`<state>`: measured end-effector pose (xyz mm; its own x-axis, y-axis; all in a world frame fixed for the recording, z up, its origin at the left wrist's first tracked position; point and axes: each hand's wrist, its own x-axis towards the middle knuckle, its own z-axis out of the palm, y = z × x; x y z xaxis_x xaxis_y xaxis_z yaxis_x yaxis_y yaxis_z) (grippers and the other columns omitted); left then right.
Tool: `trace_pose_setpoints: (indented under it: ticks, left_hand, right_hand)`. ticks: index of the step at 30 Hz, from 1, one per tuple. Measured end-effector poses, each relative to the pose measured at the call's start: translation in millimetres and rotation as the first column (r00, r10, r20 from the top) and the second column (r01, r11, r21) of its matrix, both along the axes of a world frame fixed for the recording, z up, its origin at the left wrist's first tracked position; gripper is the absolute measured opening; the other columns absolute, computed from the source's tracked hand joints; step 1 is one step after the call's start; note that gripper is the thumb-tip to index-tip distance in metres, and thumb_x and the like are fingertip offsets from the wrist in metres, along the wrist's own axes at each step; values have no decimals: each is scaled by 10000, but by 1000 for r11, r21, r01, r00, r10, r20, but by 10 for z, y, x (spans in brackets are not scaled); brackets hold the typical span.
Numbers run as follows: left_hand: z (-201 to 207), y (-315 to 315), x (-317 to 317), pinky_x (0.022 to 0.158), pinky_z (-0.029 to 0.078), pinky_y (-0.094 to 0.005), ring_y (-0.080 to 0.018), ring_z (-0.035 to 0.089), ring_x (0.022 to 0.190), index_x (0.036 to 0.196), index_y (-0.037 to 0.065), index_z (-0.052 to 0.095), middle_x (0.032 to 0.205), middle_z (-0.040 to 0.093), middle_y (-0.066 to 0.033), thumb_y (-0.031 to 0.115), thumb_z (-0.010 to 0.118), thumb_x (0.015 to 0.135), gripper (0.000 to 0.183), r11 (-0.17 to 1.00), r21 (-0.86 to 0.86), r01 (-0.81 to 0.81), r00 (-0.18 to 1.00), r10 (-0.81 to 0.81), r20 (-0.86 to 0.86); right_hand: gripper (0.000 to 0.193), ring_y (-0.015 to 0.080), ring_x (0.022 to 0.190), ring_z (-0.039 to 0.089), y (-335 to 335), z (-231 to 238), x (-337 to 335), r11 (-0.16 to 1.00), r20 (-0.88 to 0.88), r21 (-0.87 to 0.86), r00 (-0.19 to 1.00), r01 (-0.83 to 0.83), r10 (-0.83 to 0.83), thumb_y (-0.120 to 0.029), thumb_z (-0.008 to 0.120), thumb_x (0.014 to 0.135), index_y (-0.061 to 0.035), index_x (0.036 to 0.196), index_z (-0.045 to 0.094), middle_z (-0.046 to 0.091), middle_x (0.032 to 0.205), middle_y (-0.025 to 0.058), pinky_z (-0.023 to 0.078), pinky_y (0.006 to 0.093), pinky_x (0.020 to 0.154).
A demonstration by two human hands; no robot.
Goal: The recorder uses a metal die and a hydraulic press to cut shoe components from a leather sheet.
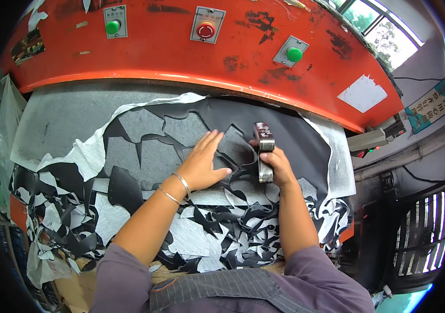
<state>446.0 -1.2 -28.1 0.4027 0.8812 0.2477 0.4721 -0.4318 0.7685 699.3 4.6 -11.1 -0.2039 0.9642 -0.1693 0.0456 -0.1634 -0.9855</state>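
My right hand (pixel 279 166) grips a metal cutting die (pixel 266 147) by its side, the die standing on edge over the black sheet material (pixel 306 141). Several cut-out holes run through the left and middle of that sheet, and the grey board (pixel 50 117) shows through them. My left hand (pixel 200 166) is open, fingers spread, low over the cut area to the left of the die. Whether its palm touches the sheet I cannot tell. A silver bangle (pixel 182 183) circles my left wrist.
Black and white offcuts (pixel 201 237) lie heaped along the near edge. Beyond the board stands an orange machine beam (pixel 154 57) with two green buttons (pixel 113 27) and a red button (pixel 205 31). A clear plastic bag (pixel 11 107) hangs at the left.
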Motion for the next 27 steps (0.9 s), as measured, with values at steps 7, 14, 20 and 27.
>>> trace_pose_setpoints:
  ticks: [7, 14, 20, 27]
  left_hand:
    - [-132, -27, 154, 769, 504, -402, -342, 663, 879, 1099, 31, 612, 956, 669, -214, 192, 674, 818, 330, 953, -300, -31, 990, 71, 125]
    - [178, -445, -161, 662, 466, -411, -390, 618, 738, 875, 2, 588, 799, 634, -230, 250, 659, 858, 258, 917, -346, 198, 977, -213, -6]
    - [341, -579, -278, 701, 468, -445, -433, 617, 801, 903, -25, 573, 818, 624, -261, 308, 657, 868, 345, 862, -453, 227, 932, -328, -158]
    - [41, -934, -165, 720, 468, -456, -430, 612, 813, 916, -15, 561, 845, 626, -244, 280, 645, 878, 309, 895, -374, 244, 965, -264, 0]
  right_hand:
    - [433, 258, 1229, 411, -209, 18, -247, 973, 349, 113, 925, -200, 150, -256, 708, 774, 8, 1114, 660, 479, 1246, 151, 338, 350, 1035]
    - [549, 272, 848, 657, 592, 185, -470, 982, 578, 101, 794, 158, -187, -501, 670, 755, 28, 892, 717, 686, 882, 215, 507, 364, 780]
    - [661, 418, 1249, 415, 989, 227, -1097, 984, 838, 117, 517, 137, -172, -552, 635, 746, 38, 1038, 689, 516, 1279, 311, 407, 450, 1020]
    - [950, 372, 1209, 432, 968, 82, -1339, 975, 903, 168, 375, 143, -211, -713, 628, 730, 116, 1188, 555, 467, 1254, 248, 461, 411, 962]
